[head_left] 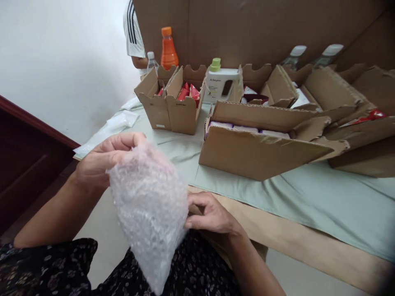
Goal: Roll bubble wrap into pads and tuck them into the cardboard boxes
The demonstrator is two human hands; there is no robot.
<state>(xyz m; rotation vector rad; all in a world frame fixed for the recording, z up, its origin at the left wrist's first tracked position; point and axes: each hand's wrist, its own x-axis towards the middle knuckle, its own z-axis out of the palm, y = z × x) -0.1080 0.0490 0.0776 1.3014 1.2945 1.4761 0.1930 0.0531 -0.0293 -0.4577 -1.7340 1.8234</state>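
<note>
A bubble wrap bag (151, 209) hangs in front of my body at the table's near edge, its lower corner pointing down. My left hand (105, 160) is closed on the bag's upper left part, and some of its fingers are hidden inside or behind the plastic. On the bag's right side, my right hand (210, 213) pinches the edge between thumb and fingers. Whether anything lies inside the bag, apart from my fingers, I cannot tell.
Open cardboard boxes (237, 152) with packets stand along the green cloth (173, 144). Behind are an orange bottle (168, 51) and a white jug (217, 84). More bubble wrap (120, 121) lies at the left. A person's sleeve (134, 35) shows behind the cardboard panel.
</note>
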